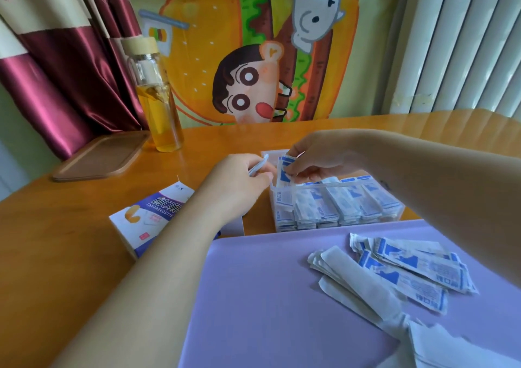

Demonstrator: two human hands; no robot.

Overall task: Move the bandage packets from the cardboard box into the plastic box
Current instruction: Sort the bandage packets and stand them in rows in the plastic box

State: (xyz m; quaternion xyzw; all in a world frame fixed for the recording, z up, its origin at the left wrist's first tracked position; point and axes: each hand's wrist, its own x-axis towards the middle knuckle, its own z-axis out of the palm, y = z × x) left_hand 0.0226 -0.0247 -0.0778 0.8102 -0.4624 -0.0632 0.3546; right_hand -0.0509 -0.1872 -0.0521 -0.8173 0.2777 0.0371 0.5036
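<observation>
1. State: right hand [318, 160] fingers pinch a small stack of bandage packets [284, 170], held upright over the left end of the clear plastic box [332, 186]. Left hand [239, 181] fingers are curled round a thin clear piece [258, 166] at the box's left corner. It is likely the lid or a divider; I cannot tell which.
2. Task things: the plastic box sits on the table [70, 226] just beyond the purple mat [253, 297], with rows of packets standing on edge, and looks nearly full. The cardboard box [149, 218] lies to its left, partly under the left forearm. Whether anything remains inside is hidden. A loose pile [408, 266] of packets lies on the mat, near right.
3. Risk, jam: the only gap looks to be at the left end, and it's tight. Pushing the stack in crooked could buckle the paper wrappers or ride them up over the next row.
4. Risk, slide: the box looks light, so a hard downward push may shift or tip it. The left hand's hold is what steadies it.
5. Risk, sweep: the right forearm crosses just beyond the loose pile, so a dropped elbow could scatter packets off the mat.
6. Room: there is bare table behind and right of the box, and bare mat at front left. The glass bottle [159, 105] and wooden tray [98, 156] stand well apart at back left, out of the working path. The mat's far edge lies just beside the box front — no slack to pull the box nearer.
</observation>
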